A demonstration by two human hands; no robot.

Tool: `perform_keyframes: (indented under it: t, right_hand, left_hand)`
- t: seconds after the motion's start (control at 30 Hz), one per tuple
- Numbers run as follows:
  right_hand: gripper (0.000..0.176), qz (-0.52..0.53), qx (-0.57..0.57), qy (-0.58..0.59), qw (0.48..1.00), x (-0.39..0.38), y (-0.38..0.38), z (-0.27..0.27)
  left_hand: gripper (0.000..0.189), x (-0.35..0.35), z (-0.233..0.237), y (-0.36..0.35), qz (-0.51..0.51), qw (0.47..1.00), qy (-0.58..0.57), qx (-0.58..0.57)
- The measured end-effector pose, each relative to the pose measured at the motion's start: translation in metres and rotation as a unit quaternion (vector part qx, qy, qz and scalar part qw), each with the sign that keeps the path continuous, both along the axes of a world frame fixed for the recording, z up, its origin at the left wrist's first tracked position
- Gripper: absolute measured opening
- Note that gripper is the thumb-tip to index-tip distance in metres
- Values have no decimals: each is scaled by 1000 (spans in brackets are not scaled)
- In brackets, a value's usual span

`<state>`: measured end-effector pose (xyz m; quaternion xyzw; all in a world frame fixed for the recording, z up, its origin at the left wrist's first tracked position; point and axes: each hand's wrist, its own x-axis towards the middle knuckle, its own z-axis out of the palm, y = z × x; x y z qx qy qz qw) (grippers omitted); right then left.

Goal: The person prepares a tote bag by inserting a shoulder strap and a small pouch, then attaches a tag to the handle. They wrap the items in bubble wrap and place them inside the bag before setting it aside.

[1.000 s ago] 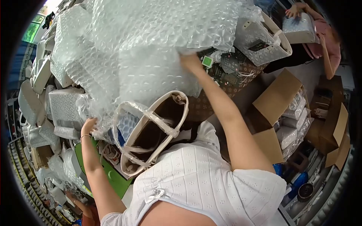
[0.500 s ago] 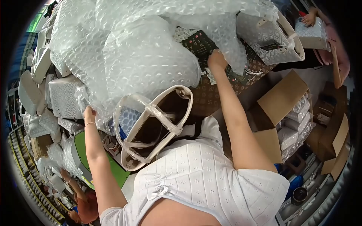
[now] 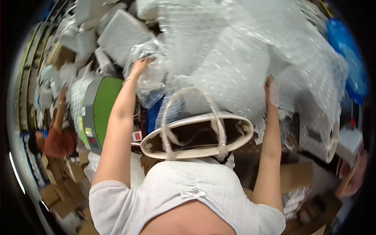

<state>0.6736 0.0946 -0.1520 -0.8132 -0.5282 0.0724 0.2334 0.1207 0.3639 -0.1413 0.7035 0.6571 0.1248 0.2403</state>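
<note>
A large heap of clear bubble wrap [image 3: 235, 58] spreads across the table in front of me. My left hand [image 3: 140, 67] is closed on crumpled clear plastic wrap [image 3: 150, 76] at the heap's left side. At the right, my right hand [image 3: 269, 83] reaches against the bubble wrap's near edge; its fingers are mostly hidden there. Between my arms, close to my body, stands a white tote bag [image 3: 237, 127] with its mouth open upward and plastic-wrapped handles. Another light grey patterned bag [image 3: 318, 131] lies right of my right hand, partly under the wrap.
White patterned bags [image 3: 121, 35] are piled at the back left. Beside my left arm is a green and grey machine [image 3: 105, 109]. A co-worker in a rust-red top [image 3: 59, 141] is at the left. Cardboard boxes [image 3: 295, 174] stand low at the right. A blue plastic bag [image 3: 346, 58] hangs at the far right.
The view has turned left. My right hand has left the dark patterned item and is now at the bubble wrap's edge. My left hand still grips plastic. The tote bag appears turned more crosswise.
</note>
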Motion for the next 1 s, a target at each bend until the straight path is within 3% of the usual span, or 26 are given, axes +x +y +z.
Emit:
perform_keyframes:
  t: [0.03, 0.07, 0.1, 0.2, 0.3, 0.33, 0.4, 0.47, 0.53, 0.6, 0.63, 0.83, 0.9, 1.0]
  right_hand:
    - [38, 21, -2, -7, 1000, -5, 22, 1]
    - [37, 38, -6, -22, 999, -10, 43, -3]
    - [37, 55, -13, -32, 998, -18, 61, -5]
    - [35, 90, -45, -44, 994, -32, 94, -9]
    - [34, 105, -57, -54, 991, -38, 99, -5]
    - [33, 109, -61, -56, 991, -39, 98, -3]
    - [33, 114, -65, -58, 990, -38, 96, -1]
    - [32, 118, -68, -60, 989, -38, 96, 1]
    - [31, 121, -66, -59, 989, -39, 95, 3]
    - [30, 124, -67, -62, 988, -39, 90, 4]
    - [30, 127, -67, -63, 988, -40, 90, 4]
    - [28, 128, -82, -58, 987, -38, 75, 7]
    - [27, 129, -84, -59, 986, -37, 70, 7]
    - [26, 134, -89, -56, 985, -33, 59, 9]
  left_hand:
    - [43, 1, 14, 1, 101, 983, -83, -131]
    - [37, -4, 22, -1, 124, 957, -189, -181]
    - [34, 2, 46, -5, 100, 961, -123, -227]
    - [32, -12, 49, -2, 76, 954, -85, -277]
    - [30, -4, 43, -13, -50, 998, -41, -14]
    - [30, -1, 50, -24, -48, 997, -48, -21]
    - [29, 10, 98, -58, -63, 960, -14, 273]
    - [28, 25, 146, -94, 42, 962, -122, 242]
    - [32, 23, 196, -117, 118, 973, -126, 152]
    - [32, 16, 224, -139, 118, 900, -389, 156]
    - [30, 12, 238, -155, 101, 897, -411, 130]
    - [21, 5, 295, -265, 19, 927, -370, -53]
    - [21, 8, 299, -288, 8, 888, -411, -205]
    - [22, 3, 288, -312, -9, 903, -387, -184]
